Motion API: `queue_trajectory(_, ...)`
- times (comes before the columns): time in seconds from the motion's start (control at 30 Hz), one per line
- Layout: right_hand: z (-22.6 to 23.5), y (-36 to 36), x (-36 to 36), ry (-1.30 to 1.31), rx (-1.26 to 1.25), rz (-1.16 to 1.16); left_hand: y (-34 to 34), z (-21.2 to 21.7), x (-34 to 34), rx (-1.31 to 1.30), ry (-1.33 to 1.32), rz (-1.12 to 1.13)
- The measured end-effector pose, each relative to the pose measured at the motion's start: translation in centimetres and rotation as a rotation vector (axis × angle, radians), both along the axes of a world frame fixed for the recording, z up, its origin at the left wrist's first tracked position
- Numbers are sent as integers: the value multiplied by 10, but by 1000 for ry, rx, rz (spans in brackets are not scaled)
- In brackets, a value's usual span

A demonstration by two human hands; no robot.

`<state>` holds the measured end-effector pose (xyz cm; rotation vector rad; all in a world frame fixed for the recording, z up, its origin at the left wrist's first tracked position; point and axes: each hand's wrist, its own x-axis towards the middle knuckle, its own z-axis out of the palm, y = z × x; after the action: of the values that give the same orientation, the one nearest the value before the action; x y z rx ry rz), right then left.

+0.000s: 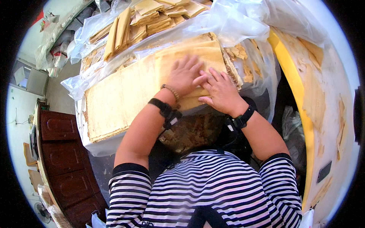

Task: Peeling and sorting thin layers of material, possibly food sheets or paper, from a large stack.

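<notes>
My left hand (186,75) lies palm down with its fingers spread on a thin yellowish sheet (165,60), and is slightly blurred. Beside it on the right, my right hand (224,93) rests on the same sheet, its fingers stretched out and the fingertips meeting the left thumb. Neither hand grips anything I can see. Under them is a broad stack of pale yellow sheets (118,98) with rough brown edges. I cannot tell what the sheets are made of. The sheet's part beneath my palms is hidden.
Folded yellowish bundles (152,17) are piled beyond the stack. Clear plastic film (239,22) drapes around it. To the right runs a yellow-edged pale surface (308,114) with torn sheet pieces and a dark phone-like slab (324,172). A dark red wooden cabinet (66,159) stands at left.
</notes>
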<state>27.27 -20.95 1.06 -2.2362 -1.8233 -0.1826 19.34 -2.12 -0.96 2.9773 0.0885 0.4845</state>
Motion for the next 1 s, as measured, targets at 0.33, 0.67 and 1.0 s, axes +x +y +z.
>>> queue_trajectory(0.33, 24, -10, 46, 169, -73, 88, 21, 56, -76, 95, 139, -85)
queue_trajectory(0.67, 26, -56, 44, 1249, 136, -117, 45, 41, -150, -1156, 169, 45)
queue_trajectory(1.0, 4, -23, 32, 587, 240, -514, 7, 13, -100, -666, -302, 587)
